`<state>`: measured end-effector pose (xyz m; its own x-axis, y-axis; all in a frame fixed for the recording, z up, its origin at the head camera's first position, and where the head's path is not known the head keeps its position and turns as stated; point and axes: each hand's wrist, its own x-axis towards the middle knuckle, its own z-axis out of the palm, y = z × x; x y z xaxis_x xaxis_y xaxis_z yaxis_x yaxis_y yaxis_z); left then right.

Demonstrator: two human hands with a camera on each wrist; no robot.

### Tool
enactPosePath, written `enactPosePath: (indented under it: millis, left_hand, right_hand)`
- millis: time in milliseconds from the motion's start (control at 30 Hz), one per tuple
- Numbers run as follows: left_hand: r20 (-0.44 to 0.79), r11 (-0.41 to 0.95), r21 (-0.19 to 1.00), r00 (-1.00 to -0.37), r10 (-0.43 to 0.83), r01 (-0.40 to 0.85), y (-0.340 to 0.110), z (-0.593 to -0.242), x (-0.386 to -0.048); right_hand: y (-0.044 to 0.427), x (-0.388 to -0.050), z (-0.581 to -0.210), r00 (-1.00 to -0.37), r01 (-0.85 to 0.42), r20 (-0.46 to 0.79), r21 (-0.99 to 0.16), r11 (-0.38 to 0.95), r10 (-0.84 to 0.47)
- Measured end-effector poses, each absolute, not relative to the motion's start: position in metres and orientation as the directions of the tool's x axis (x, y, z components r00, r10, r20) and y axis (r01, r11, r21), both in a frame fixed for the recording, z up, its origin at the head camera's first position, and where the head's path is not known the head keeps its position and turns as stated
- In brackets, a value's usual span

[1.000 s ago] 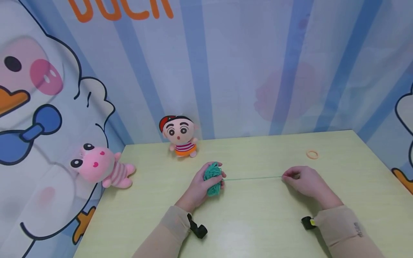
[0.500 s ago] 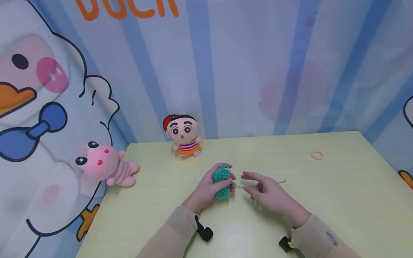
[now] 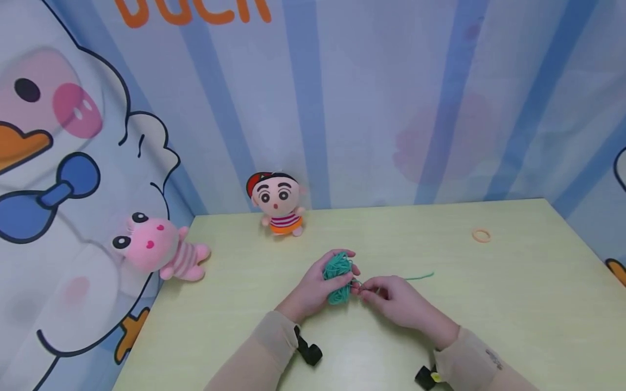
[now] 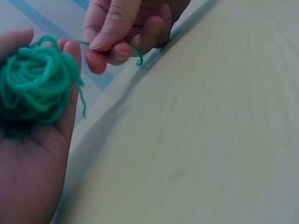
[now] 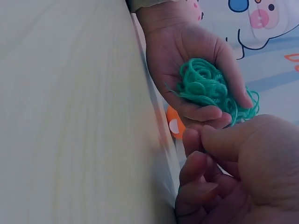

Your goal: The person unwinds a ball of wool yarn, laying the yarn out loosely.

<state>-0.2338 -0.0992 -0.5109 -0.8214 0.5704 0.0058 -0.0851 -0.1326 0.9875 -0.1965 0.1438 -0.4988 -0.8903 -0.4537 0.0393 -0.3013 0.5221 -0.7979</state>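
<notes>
A small bundle of green yarn [image 3: 337,266] lies in my left hand [image 3: 313,288], with the thumb across it and the fingers curled round its far side. Close to its right side, my right hand [image 3: 403,304] pinches the loose strand between thumb and forefinger. The strand's free end [image 3: 420,277] sticks out behind the right hand. In the left wrist view the yarn bundle [image 4: 37,86] sits in the palm, and a short tail hangs from it. From the right wrist view, the right thumb and forefinger meet just below the bundle [image 5: 203,86].
A boy doll with a red cap [image 3: 276,203] stands at the table's back edge. At the left lies a pink plush toy [image 3: 161,247]. An orange ring [image 3: 481,235] is on the pale table [image 3: 513,304] at the back right. A printed curtain [image 3: 362,108] hangs behind.
The right hand has come left from the far end of the taut strand, let its fingers part, and now pinches the strand close to the bundle. The left hand keeps its hold.
</notes>
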Motion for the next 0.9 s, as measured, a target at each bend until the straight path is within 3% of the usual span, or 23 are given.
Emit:
enactPosePath:
  millis: [267,633,900]
  left_hand:
    - [-0.009,-0.07,0.996,-0.864,0.503,-0.05,-0.101,-0.511,-0.235]
    - [-0.007,-0.232,0.961,-0.854,0.521,-0.15,-0.102,-0.507,-0.232]
    - [0.062,-0.214,0.976,-0.873,0.484,-0.049,-0.104,-0.51,-0.235]
  right_hand:
    - [0.165,-0.199,-0.486,-0.946,-0.175,0.007,-0.85,0.496,-0.323]
    - [0.202,-0.204,-0.468,-0.969,-0.125,-0.026,-0.808,0.576,-0.246]
    - [0.227,-0.209,-0.469,-0.981,-0.105,-0.025,-0.761,0.64,-0.191]
